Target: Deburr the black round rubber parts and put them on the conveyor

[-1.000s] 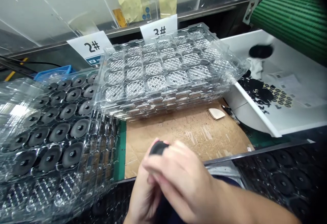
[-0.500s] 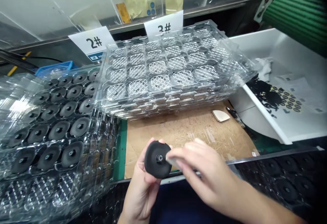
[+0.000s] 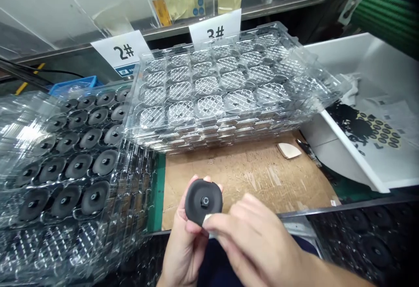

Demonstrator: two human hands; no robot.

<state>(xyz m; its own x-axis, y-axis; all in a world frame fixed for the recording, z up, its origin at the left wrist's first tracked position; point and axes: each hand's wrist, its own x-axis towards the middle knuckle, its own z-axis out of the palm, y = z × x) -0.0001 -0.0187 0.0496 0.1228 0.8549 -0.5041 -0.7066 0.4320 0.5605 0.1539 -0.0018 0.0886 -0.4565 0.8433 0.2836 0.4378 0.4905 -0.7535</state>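
My left hand [image 3: 188, 239] is closed around a round black disc [image 3: 198, 195] with a small stud at its centre, its face turned up towards me. At the disc's lower right edge, my right hand [image 3: 252, 239] has its fingers pinched together. Between those fingertips shows a small whitish piece [image 3: 207, 219], mostly hidden by the fingers, so its kind is unclear. Beyond both hands lies a brown board [image 3: 229, 178] on the bench, bearing a white wedge-shaped pad [image 3: 289, 150].
Stacked clear trays [image 3: 209, 105] stand behind the board. On the left, another tray stack [image 3: 127, 182] holds several black discs. A white bin [image 3: 356, 160] with black scraps and a label sheet sits right; more discs lie in a tray [image 3: 366, 234] lower right. A green hose [image 3: 389, 12] hangs above.
My right fingertips have moved from the disc's right side down and left to its lower edge. The left hand still holds the disc in nearly the same place; the view has shifted slightly.
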